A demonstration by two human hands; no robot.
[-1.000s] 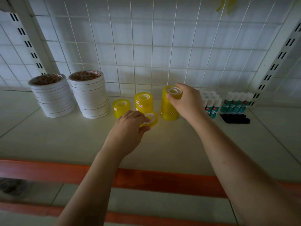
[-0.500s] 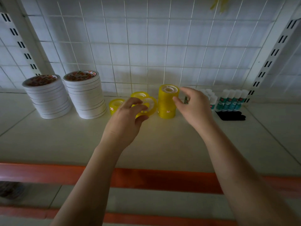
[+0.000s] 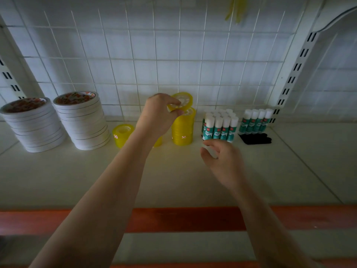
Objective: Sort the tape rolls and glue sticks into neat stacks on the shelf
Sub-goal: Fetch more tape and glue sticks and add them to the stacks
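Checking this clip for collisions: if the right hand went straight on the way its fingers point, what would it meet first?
Probably the front row of glue sticks: the right hand hangs open just before them, fingers toward their bases. Depth is hard to judge.

Bare forearms, bare hands point(image 3: 225, 161); no sleeves visible.

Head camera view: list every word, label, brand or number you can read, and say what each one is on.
No text here can be read.
Glue sticks: teal labels with a red mark, print too small.
Yellow tape stack: red and white sticker, blurred.
Single yellow roll: the same kind of sticker, blurred.
White tape stacks: colourful printed tops, no letters legible.
Yellow roll in the left hand: no print visible.
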